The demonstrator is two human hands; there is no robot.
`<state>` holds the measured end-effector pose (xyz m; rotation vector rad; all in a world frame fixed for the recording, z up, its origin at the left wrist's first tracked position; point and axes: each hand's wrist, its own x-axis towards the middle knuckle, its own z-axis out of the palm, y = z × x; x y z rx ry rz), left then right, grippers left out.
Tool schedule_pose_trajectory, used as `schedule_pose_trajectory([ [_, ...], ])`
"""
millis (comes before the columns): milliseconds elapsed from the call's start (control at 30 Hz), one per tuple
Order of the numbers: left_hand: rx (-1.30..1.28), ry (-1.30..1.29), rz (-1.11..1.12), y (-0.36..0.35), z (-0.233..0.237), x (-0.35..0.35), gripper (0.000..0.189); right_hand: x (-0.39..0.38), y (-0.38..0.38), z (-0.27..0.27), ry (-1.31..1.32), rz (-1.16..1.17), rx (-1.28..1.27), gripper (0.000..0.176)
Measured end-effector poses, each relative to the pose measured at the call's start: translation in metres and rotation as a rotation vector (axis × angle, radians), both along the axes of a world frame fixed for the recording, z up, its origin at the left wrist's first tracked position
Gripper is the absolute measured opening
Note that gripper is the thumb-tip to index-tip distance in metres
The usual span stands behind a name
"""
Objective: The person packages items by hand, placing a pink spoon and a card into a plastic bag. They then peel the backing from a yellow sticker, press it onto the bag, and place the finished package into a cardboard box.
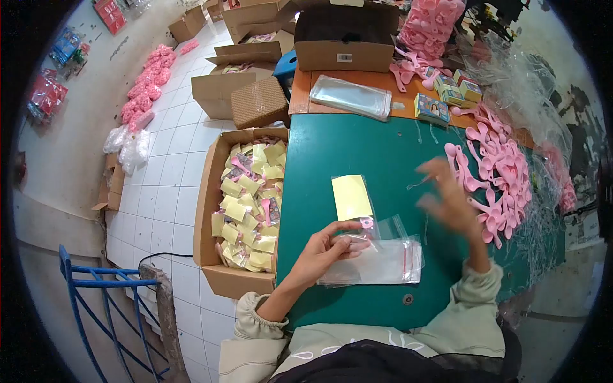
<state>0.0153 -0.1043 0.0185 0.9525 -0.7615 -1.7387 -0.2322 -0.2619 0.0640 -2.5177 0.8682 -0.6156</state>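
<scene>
The green table (357,147) fills the middle of the room as I see it. A cardboard box (205,210) stands on the floor at its nine o'clock, filled with packed yellow cards. A heap of pink spoons (504,179) runs along the table's three o'clock edge. At about six o'clock on the table, close to the person, lies a flat stack of clear bags (389,267) with a red strip at its three o'clock end. Just beyond it, toward twelve o'clock, a yellow card (351,196) rests inside its own clear sleeve.

The bags look feather-light, limp and slick, likely to cling together and slide. I would judge the open mouth the best place to take one, between thumb and fingertip, lifting only the top sheet.

The left hand (322,249) comes in from seven o'clock with the wrist low and the fingers bent. Its thumb and forefinger are closed lightly on the top bag at the stack's ten o'clock corner. The right hand (447,198) is raised off the table at two o'clock of the stack. It is blurred, with fingers spread wide, and holds nothing that I can make out.
</scene>
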Motion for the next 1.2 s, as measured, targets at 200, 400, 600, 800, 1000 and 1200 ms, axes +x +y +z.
schedule_pose_trajectory([
  [200,-0.113,0.015,0.009,0.004,0.002,0.002,0.032,0.058,0.056,-0.048,-0.230,0.148,0.230,0.030],
  [400,-0.068,-0.622,-0.004,0.004,0.015,0.011,0.026,0.055,0.058,-0.039,-0.267,0.126,0.263,0.014],
  [600,-0.339,-0.886,0.176,-0.004,0.000,0.005,0.010,0.051,0.051,-0.041,-0.274,0.090,0.462,0.012],
  [800,-0.259,-0.848,0.187,-0.006,-0.004,0.001,0.010,0.056,0.048,-0.051,-0.418,-0.061,1.086,0.010],
  [1000,-0.158,-0.759,0.242,-0.009,-0.017,-0.001,0.011,0.061,0.047,-0.055,-0.445,-0.148,1.129,0.009],
  [1200,-0.107,-0.636,0.379,-0.012,-0.012,-0.005,0.023,0.066,0.050,-0.058,-0.561,-0.209,1.082,0.011],
])
